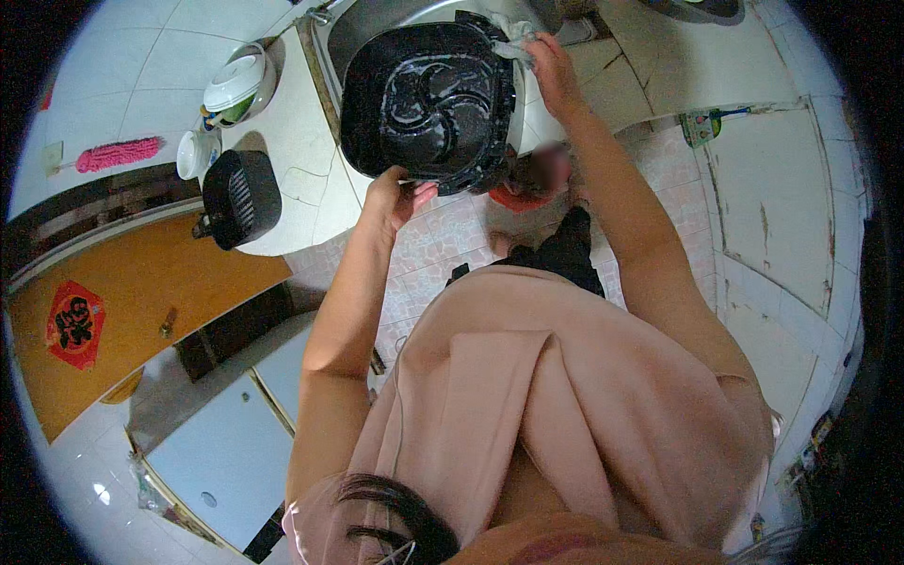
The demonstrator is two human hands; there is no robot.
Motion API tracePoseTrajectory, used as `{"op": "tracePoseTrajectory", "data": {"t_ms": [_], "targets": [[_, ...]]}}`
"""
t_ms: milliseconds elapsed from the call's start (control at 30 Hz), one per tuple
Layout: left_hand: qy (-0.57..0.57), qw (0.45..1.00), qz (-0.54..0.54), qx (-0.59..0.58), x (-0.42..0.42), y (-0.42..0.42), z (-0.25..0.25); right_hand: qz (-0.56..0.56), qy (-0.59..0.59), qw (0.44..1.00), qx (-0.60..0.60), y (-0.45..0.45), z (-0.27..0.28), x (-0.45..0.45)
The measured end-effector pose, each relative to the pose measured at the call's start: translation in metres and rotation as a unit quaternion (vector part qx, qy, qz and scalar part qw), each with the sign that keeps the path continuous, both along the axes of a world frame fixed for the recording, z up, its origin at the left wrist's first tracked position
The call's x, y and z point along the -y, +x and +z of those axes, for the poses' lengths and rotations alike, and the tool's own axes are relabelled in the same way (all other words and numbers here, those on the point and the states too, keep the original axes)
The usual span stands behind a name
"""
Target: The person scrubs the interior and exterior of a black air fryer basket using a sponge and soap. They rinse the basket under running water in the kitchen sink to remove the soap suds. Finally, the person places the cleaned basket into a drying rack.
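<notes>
A wet black square pan (pixel 367 106) with a swirl pattern moulded into its base is held tilted at the near edge of the sink. My left hand (pixel 392 201) grips its near rim, thumb over the edge and fingers beneath. At the far right corner, my right hand (pixel 554 74) presses a pale wet cloth (pixel 519 42) against the pan's notched outer rim. Water glistens over the ridges of the base. The metal sink (pixel 353 32) lies partly hidden behind the pan.
Left on the white counter (pixel 307 176) stand a black slotted basket (pixel 258 194), white bowls (pixel 198 154) and a glass bowl (pixel 265 85) with a white bowl in it. A faucet (pixel 319 15) is at the sink's corner. Below the pan, a person (pixel 519 199) in red is partly visible.
</notes>
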State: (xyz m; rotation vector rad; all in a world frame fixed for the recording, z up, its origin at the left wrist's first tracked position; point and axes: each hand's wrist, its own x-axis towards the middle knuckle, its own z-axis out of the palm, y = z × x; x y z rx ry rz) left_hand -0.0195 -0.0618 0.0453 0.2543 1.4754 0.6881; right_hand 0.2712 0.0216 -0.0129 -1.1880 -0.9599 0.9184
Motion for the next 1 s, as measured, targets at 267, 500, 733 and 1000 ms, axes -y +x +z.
{"op": "tracePoseTrajectory", "data": {"t_ms": [267, 500, 733, 1000], "targets": [[0.518, 0.561, -0.262, -0.591, -0.009, 0.058, 0.035, -0.019, -0.053, 0.975, -0.215, -0.006, 0.001, 0.019], [0.298, 0.758, -0.440, -0.378, -0.055, 0.124, 0.011, -0.033, 0.067, 0.986, -0.148, -0.023, 0.002, 0.026], [0.267, 0.739, -0.502, -0.361, -0.076, 0.132, 0.026, -0.039, 0.125, 0.986, 0.102, -0.030, 0.010, 0.021], [0.275, 0.828, -0.431, -0.228, -0.023, 0.091, 0.040, 0.013, 0.136, 0.980, 0.144, -0.014, 0.038, 0.006]]}}
